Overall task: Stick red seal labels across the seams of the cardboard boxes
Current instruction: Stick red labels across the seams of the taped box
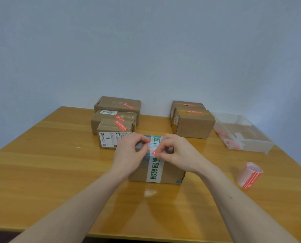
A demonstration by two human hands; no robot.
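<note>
A cardboard box [170, 171] with a white tape strip printed in green lies in the middle of the table, close to me. Both my hands are over its top. My right hand [177, 153] pinches a red seal label [154, 152] by its right end, just above the tape. My left hand [130, 153] has its fingers curled at the other side of the label, and the fingertips hide what they touch. A roll of red labels [250, 174] on pink backing lies on the table to the right.
Three stacked boxes [116, 120] with red labels stand behind on the left, two more [193, 121] behind on the right. A clear plastic tray [251, 144] with red and white scraps sits at the far right. The wooden table [58, 163] ends near me.
</note>
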